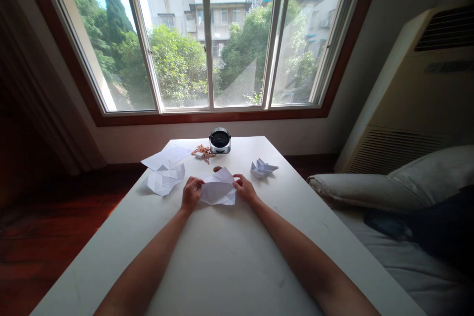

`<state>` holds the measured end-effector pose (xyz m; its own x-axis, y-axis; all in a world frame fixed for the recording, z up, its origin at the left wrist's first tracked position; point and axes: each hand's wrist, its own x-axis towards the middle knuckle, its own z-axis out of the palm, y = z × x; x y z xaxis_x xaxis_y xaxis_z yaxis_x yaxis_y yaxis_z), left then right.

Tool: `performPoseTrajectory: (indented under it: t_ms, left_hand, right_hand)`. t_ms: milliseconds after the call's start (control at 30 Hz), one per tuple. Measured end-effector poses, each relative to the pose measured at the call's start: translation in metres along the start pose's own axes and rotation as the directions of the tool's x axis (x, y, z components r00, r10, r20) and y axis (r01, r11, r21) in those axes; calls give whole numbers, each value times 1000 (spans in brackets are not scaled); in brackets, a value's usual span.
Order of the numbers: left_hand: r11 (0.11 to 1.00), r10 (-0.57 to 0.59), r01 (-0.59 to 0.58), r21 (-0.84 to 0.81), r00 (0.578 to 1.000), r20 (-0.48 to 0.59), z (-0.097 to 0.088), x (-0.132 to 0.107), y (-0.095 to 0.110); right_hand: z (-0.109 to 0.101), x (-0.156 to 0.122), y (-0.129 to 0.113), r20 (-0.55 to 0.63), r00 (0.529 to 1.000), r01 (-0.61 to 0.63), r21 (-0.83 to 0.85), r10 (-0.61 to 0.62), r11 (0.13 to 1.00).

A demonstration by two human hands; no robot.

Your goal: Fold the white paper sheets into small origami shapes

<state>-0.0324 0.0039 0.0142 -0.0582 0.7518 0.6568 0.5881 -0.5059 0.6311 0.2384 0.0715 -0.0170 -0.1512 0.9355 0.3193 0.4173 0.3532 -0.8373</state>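
A creased, partly folded sheet of white paper [218, 191] is held up between my hands, just over the white table [222, 266]. My left hand [191, 193] pinches its left edge, and my right hand [244, 187] pinches the right edge. Left of my left hand lies another creased, unfolded paper [165, 178]. Off to the right sits a folded paper shape with pointed tips [263, 168]. A small brown oval object [217, 169] shows just behind the held paper; what it is I cannot make out.
A round black-and-silver device on a stand [220, 140] is at the table's far end, beside a tangled orange cord [203, 152]. A written sheet [166, 157] lies at the far left edge. A couch [363, 190] flanks the right side, and a window [207, 49] is ahead.
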Motion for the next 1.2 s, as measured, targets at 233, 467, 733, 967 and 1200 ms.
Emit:
performPoseTrajectory:
  t_ms: [233,467,733,967,1200]
  left_hand:
    - [1000,-4,4,21,1000,-10,1,-1,-1]
    - [1000,-21,21,7,1000,16,5,-2,-10]
    - [997,-32,28,75,998,52,8,-2,-18]
    - [968,-28,11,252,998,62,8,-4,-17]
    - [960,22,-28,279,999,24,3,-2,-9]
  right_hand:
    - [1,0,-1,35,993,-120,320,115,940]
    - [-3,1,-2,27,988,-141,524,149,840]
    - [-5,-3,-13,61,995,-104,547,84,831]
    - [2,-2,-3,-57,995,86,93,-81,992]
    - [-4,-1,-5,-251,940,209,-111,-231,972]
